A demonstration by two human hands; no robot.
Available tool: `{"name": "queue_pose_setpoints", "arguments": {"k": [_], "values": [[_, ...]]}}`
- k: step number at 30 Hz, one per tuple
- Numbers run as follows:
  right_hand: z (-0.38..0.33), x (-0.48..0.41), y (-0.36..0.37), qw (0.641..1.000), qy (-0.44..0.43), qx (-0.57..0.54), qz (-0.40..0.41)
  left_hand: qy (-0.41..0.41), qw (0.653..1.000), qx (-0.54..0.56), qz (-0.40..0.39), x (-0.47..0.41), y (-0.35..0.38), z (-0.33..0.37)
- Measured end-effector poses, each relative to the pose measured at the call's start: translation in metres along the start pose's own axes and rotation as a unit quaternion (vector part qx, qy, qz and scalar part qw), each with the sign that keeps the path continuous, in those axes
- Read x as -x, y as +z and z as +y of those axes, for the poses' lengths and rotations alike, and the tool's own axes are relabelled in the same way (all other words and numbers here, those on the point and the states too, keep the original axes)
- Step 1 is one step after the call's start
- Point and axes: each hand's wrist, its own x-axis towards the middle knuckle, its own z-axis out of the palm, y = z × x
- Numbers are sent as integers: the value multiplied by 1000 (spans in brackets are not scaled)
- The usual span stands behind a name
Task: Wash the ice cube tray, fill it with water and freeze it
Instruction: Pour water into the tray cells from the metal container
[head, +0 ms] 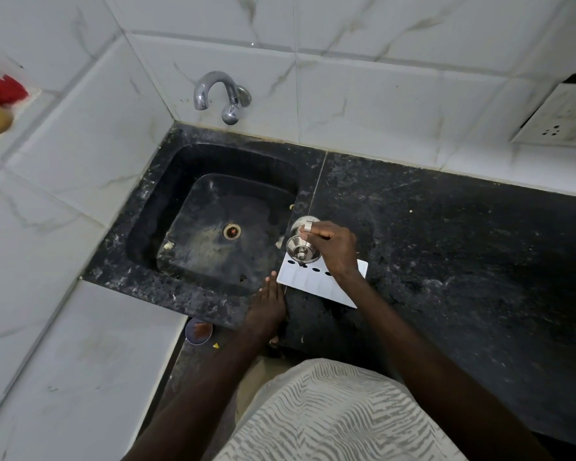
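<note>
Your right hand point(333, 247) is curled around a small steel tumbler point(301, 249), tipped so its base faces the camera and its mouth points away, held just over the far end of the white ice cube tray point(316, 284). Your left hand point(268, 304) lies flat with its fingers together on the dark worktop point(446, 244), fingertips at the tray's near-left corner, steadying it and gripping nothing. That tray sits on the worktop just right of the sink point(153, 194), showing a flat white face with a row of dark oval openings near the far edge; whether this is a lid or the underside, you cannot tell from here. You appear to be pouring water over or into the tray, though no stream is visible, and the tap point(220, 94) on the back wall shows none either. To do this well, keep the tumbler low and tilt it slowly so water goes into the openings instead of sheeting across the flat face onto the worktop. Press the left fingertips on the corner so the light tray does not skate. Work along the row of openings one at a time.
</note>
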Motion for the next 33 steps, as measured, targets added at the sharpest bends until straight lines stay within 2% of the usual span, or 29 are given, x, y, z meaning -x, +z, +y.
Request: {"name": "queue_pose_setpoints", "arguments": {"k": [33], "values": [[1, -2, -2, 1000, -16, -18, 5, 0, 1000, 20, 17, -4, 0, 0]]}}
